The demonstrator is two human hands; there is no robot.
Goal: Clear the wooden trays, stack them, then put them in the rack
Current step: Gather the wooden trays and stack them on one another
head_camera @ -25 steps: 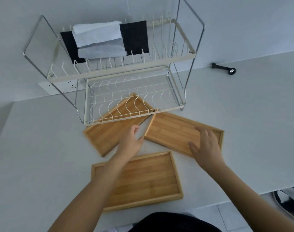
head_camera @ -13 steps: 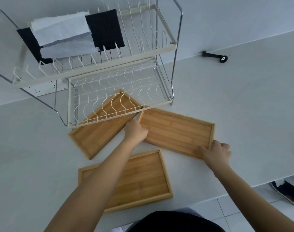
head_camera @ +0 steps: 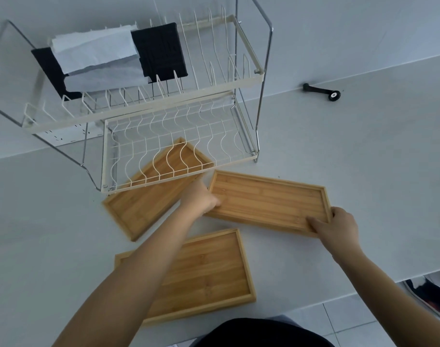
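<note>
Bamboo-grained and raised-rimmed, the right-hand tray [head_camera: 269, 201] lies on the white counter [head_camera: 364, 159] before the rack [head_camera: 179, 136], where we see left hand [head_camera: 201, 200] and right hand [head_camera: 339, 229] gripping its ends.

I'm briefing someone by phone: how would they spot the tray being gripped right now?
Start at the two-tier wire rack on the white counter. Three wooden trays lie in front of it; take the right tray, just off the rack's right front corner. Only it has both hands on it: left hand at one end, right hand at the other.
</note>
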